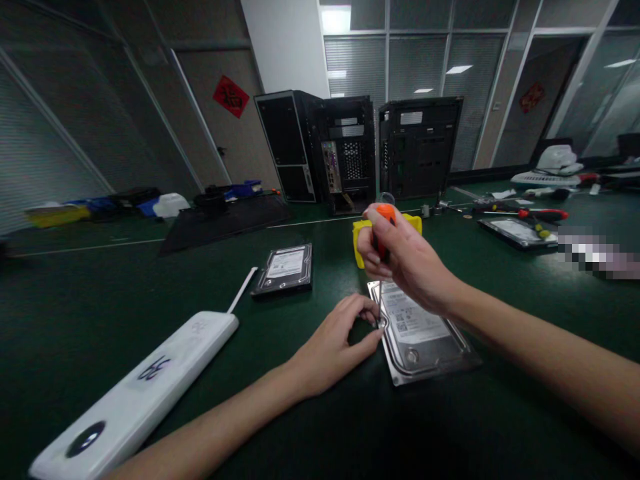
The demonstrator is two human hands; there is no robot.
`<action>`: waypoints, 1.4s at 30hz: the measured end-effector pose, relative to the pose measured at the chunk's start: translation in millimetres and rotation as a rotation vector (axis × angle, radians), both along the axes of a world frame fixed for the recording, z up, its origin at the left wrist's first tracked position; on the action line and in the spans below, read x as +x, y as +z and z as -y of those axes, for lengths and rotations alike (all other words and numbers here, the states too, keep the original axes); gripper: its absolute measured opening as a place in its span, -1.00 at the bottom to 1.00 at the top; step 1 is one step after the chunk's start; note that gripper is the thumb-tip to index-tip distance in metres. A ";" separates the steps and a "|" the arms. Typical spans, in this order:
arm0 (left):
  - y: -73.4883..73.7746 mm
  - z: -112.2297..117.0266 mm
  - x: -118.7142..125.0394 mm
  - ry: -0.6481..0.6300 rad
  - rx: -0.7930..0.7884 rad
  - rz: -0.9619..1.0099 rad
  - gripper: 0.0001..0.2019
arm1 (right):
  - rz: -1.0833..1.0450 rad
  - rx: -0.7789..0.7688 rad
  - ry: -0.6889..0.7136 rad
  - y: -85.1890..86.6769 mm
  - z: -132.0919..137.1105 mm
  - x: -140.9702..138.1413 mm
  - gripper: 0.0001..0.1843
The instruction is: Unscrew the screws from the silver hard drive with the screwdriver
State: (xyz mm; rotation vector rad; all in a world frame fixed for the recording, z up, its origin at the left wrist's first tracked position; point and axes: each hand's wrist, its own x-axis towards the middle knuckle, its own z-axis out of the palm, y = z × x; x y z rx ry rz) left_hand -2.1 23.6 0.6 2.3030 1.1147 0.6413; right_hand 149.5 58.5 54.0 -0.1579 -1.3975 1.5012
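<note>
right grip (403, 260) wraps rounded orange screwdriver handle (386, 214).

Both forearms are bare as far as they show, and the left hand (330, 347) and right hand (405, 260) are ungloved, with slim fingers (373, 257) and rounded nails that catch the light.

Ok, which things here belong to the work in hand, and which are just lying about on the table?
In use: right hand gripping the orange-handled screwdriver; left hand at the edge of the silver hard drive.
Lying about: second hard drive; white power bank; yellow object; two computer towers; red-handled screwdriver.
</note>
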 end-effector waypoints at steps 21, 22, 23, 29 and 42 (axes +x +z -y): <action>-3.6 -15.1 3.2 0.142 -0.304 0.220 -0.81 | -0.020 0.037 -0.011 -1.2 -7.5 1.8 -0.85; -4.1 -16.0 2.2 0.138 -0.289 0.206 -0.79 | -0.015 0.032 -0.010 -1.2 -7.6 2.1 -0.85; -4.5 -16.9 0.8 0.133 -0.271 0.189 -0.77 | -0.009 0.025 -0.009 -1.0 -7.7 2.5 -0.85; 0.6 -18.4 -8.2 0.012 -0.243 0.087 -0.63 | 0.039 0.016 0.014 2.0 -5.5 6.9 -0.76; -0.7 -12.0 -5.8 -0.050 -0.240 0.107 -0.62 | 0.055 0.142 -0.077 0.3 -7.3 4.7 -0.88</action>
